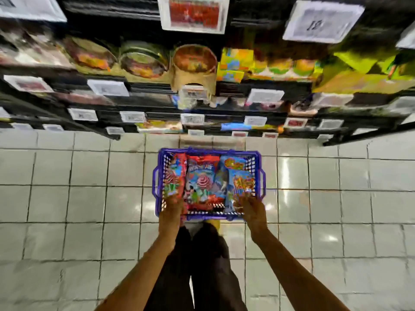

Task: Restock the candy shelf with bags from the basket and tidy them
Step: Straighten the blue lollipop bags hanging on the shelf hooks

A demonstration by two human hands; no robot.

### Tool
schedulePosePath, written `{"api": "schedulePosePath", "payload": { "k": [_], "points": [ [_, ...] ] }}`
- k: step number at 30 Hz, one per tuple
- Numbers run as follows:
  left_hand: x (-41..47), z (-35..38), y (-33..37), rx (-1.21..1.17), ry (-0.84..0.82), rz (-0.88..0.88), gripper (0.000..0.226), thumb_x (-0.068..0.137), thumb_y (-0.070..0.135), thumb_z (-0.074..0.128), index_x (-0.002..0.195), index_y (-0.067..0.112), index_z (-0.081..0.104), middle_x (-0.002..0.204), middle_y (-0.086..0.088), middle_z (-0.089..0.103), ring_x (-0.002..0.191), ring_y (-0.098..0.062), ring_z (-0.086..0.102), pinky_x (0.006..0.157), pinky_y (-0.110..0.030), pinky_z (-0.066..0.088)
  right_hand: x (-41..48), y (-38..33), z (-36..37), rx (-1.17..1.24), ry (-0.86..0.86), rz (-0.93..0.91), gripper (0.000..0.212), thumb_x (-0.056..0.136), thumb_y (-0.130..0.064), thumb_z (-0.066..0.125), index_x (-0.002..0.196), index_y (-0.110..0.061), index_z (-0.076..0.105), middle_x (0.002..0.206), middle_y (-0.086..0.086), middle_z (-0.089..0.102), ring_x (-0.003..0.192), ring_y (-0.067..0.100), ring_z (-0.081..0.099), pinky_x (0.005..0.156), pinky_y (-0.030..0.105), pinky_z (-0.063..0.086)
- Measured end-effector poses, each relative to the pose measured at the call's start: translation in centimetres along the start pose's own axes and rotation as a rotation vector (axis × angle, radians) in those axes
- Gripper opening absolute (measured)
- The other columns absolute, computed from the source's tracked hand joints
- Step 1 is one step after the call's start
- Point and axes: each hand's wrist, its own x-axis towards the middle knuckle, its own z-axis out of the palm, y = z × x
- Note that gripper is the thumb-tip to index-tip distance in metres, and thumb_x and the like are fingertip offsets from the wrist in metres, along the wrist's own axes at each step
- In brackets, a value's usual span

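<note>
Reaching into basket (208,151) — left hand (171,212), right hand (251,209)

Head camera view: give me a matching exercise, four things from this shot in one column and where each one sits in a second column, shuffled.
Things
1. purple basket
2. red bag with the rose picture
3. blue bag
4. round woven tub

Places
a. on a shelf
b. middle of the basket
c. on the tiled floor
d. right side of the basket

Pairs: 1-c, 2-b, 3-d, 4-a
</note>
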Motion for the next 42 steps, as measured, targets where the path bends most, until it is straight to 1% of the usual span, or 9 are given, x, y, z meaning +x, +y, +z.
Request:
{"api": "schedulePosePath", "payload": {
  "k": [5, 11, 13, 17, 22, 24, 27, 37, 42],
  "points": [
    [6.1, 2.8, -3.9, 0.143, -0.115, -0.03, 0.025, 0.1, 0.016, 0.048, 0.077, 0.019, 0.057, 0.08, -0.007, 0.06, 0.071, -0.023, 0.056, 0.065, -0.037, 0.05, 6.9, 5.0, 0.7, -0.001, -0.017, 0.144, 0.028, 0.099, -0.005, 0.039, 0.076, -0.005, 0.054, 0.049, 0.001, 0.065, 0.036, 0.011, 0.057, 0.034, 0.016, 0.04],
    [12.3, 8.5, -6.9, 0.264, -0.139, 0.039, 0.029, 0.1, 0.008, 0.048, 0.075, 0.006, 0.063, 0.073, -0.019, 0.066, 0.075, -0.031, 0.061, 0.075, -0.041, 0.055, 14.8, 11.5, 1.2, -0.377, 0.079, 0.259, 0.027, 0.098, -0.02, 0.051, 0.11, -0.002, 0.068, 0.105, 0.015, 0.071, 0.096, 0.028, 0.066, 0.073, 0.032, 0.047],
    [13.9, 10.3, -8.0, 0.255, -0.242, 0.018, 0.025, 0.099, 0.007, 0.048, 0.08, 0.01, 0.063, 0.075, -0.009, 0.069, 0.069, -0.024, 0.061, 0.062, -0.027, 0.055, 16.4, 13.1, 1.2, -0.379, 0.131, 0.175, 0.023, 0.092, -0.021, 0.061, 0.105, -0.004, 0.07, 0.104, 0.016, 0.071, 0.092, 0.031, 0.065, 0.067, 0.03, 0.04],
    [15.9, 14.1, -9.6, 0.376, -0.421, 0.068, 0.014, 0.096, 0.007, 0.054, 0.103, 0.012, 0.065, 0.103, -0.009, 0.066, 0.098, -0.025, 0.062, 0.093, -0.038, 0.051, 19.6, 15.7, 1.3, -0.367, 0.174, 0.237, 0.024, 0.091, -0.023, 0.061, 0.103, -0.002, 0.066, 0.102, 0.02, 0.07, 0.085, 0.028, 0.062, 0.071, 0.036, 0.046],
    [17.0, 17.5, -10.5, 0.506, -0.568, 0.081, 0.028, 0.098, 0.008, 0.049, 0.083, 0.032, 0.05, 0.086, 0.012, 0.059, 0.06, 0.014, 0.061, 0.055, -0.002, 0.042, 21.4, 17.6, 1.3, -0.165, 0.15, 0.324, 0.03, 0.087, -0.035, 0.069, 0.102, -0.01, 0.062, 0.097, 0.012, 0.067, 0.086, 0.026, 0.06, 0.073, 0.033, 0.045],
    [17.8, 17.9, -10.8, 0.514, -0.565, 0.059, 0.015, 0.1, 0.013, 0.048, 0.102, 0.026, 0.054, 0.107, 0.002, 0.062, 0.067, 0.013, 0.061, 0.053, -0.001, 0.042, 21.4, 17.9, 1.4, -0.071, 0.122, 0.352, 0.033, 0.088, -0.034, 0.069, 0.11, -0.009, 0.064, 0.1, 0.012, 0.069, 0.089, 0.028, 0.063, 0.074, 0.036, 0.047],
    [17.8, 18.2, -10.5, 0.509, -0.524, 0.01, 0.046, 0.099, 0.025, 0.052, 0.141, 0.013, 0.038, 0.132, -0.008, 0.056, 0.097, -0.01, 0.057, 0.065, -0.007, 0.048, 20.5, 17.4, 1.0, 0.018, 0.118, 0.341, 0.031, 0.089, -0.024, 0.068, 0.117, -0.011, 0.063, 0.106, 0.015, 0.07, 0.076, 0.021, 0.062, 0.062, 0.028, 0.046],
    [17.2, 14.3, -6.7, 0.187, -0.157, 0.228, 0.026, 0.086, 0.052, 0.063, 0.09, 0.026, 0.06, 0.071, 0.014, 0.068, 0.068, -0.007, 0.065, 0.06, -0.015, 0.052, 18.3, 12.1, 3.5, 0.243, -0.151, 0.031, 0.023, 0.095, -0.038, 0.058, 0.105, -0.023, 0.072, 0.115, 0.003, 0.07, 0.11, 0.02, 0.064, 0.096, 0.039, 0.048],
    [20.9, 9.9, -5.1, 0.09, -0.142, 0.11, 0.024, 0.086, 0.045, 0.067, 0.103, 0.032, 0.056, 0.097, 0.01, 0.066, 0.097, -0.017, 0.064, 0.083, -0.038, 0.05, 21.0, 13.1, 4.8, 0.034, 0.017, 0.002, 0.022, 0.094, -0.026, 0.063, 0.109, -0.01, 0.066, 0.11, 0.015, 0.07, 0.089, 0.026, 0.067, 0.069, 0.02, 0.049]
  ]
}}
